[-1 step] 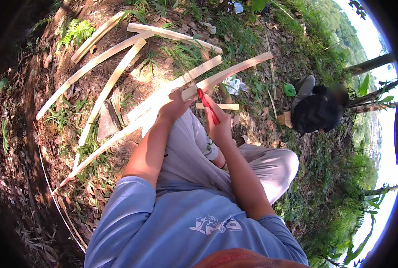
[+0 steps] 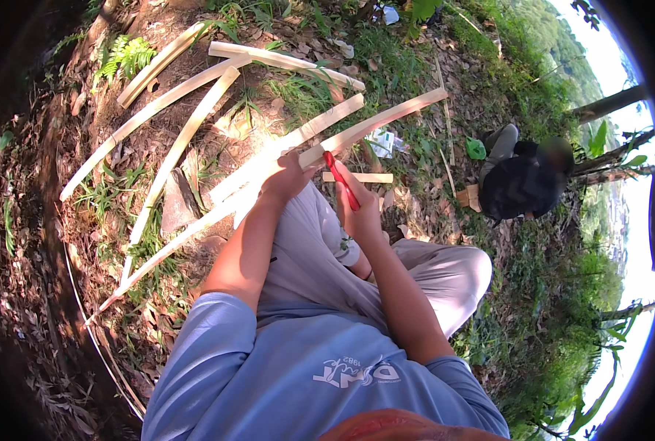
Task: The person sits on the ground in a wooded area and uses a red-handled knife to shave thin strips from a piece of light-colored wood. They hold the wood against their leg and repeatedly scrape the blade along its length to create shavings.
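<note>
A long pale wooden strip (image 2: 393, 117) slants across my lap, from the lower left to the upper right. My left hand (image 2: 288, 178) is closed round its middle, above my knee. My right hand (image 2: 360, 206) grips a slim red tool (image 2: 348, 189), its exact kind unclear. The tool's upper end lies at the near edge of the strip, just right of my left hand. Directly beyond is another wooden strip (image 2: 331, 117), partly hidden by my left hand and washed out by sunlight. A short wooden piece (image 2: 375, 178) lies behind my right hand.
More strips lie on the leafy ground at the left and far side, among them a curved strip (image 2: 144, 114) and a straight one (image 2: 184, 140). White litter (image 2: 384, 141) rests beyond my right hand. Another person (image 2: 522, 184) sits at the right, near tree trunks.
My right hand and the red tool have shifted slightly toward me along the strip's edge. My left hand stays on the strip, which has barely moved.
</note>
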Demonstrator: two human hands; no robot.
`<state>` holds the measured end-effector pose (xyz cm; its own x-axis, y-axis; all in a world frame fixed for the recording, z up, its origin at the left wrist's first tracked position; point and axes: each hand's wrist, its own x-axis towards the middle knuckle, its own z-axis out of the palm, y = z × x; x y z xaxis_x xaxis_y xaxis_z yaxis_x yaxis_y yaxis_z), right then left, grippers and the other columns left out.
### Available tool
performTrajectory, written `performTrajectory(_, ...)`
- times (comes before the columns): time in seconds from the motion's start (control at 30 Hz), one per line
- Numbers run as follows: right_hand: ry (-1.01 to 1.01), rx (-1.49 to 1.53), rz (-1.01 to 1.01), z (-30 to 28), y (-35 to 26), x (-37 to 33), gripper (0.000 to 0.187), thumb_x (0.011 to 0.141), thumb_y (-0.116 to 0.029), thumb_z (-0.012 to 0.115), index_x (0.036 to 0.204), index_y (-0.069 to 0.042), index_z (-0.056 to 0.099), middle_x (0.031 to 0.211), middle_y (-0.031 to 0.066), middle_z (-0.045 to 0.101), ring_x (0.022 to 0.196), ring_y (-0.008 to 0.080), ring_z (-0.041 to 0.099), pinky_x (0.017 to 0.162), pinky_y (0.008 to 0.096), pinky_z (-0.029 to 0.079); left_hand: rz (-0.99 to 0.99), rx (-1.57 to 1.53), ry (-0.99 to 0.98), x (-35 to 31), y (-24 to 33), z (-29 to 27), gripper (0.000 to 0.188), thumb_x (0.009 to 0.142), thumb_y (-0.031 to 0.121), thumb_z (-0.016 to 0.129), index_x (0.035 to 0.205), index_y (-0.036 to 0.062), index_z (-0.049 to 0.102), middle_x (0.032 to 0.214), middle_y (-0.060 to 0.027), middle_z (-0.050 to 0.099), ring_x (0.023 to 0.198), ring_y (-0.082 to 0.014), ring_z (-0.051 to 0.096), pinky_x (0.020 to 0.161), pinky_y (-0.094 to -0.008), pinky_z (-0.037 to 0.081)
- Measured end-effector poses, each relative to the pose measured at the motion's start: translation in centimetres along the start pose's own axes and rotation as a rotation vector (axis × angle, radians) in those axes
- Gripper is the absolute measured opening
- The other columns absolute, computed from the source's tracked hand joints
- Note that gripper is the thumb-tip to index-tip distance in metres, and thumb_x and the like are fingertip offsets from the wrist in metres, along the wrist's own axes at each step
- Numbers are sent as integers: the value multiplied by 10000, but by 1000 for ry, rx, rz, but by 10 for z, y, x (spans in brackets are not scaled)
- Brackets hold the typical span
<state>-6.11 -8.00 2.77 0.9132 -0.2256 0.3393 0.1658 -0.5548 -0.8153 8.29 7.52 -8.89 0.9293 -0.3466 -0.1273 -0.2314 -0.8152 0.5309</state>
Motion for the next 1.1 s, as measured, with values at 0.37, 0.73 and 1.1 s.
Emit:
performTrajectory(0.37,-71,-171,221,-109,-61,-147,420,1034,-33,626,1445,32,676,1219,219,801,940,241,812,846,328,593,-53,41,-244,-3,27,-53,819,960,744,655,1345,21,675,1277,-257,740,1210,-455,710,1004,-560,579)
performTrajectory(0.73,-45,-72,172,-42,-46,-40,393,1084,-114,651,1465,-31,693,955,89,794,724,71,600,652,266,489,-2,97,-20,20,2,-8,775,929,753,671,1291,70,728,1174,-203,787,1113,-414,745,939,-545,568)
performTrajectory(1.1,-36,-12,232,-47,-19,-49,408,1098,-129,625,1494,-41,669,1051,123,782,872,110,696,793,280,551,47,57,-95,26,-6,-12,731,957,738,633,1137,43,771,1081,-226,790,1043,-412,752,944,-512,569)
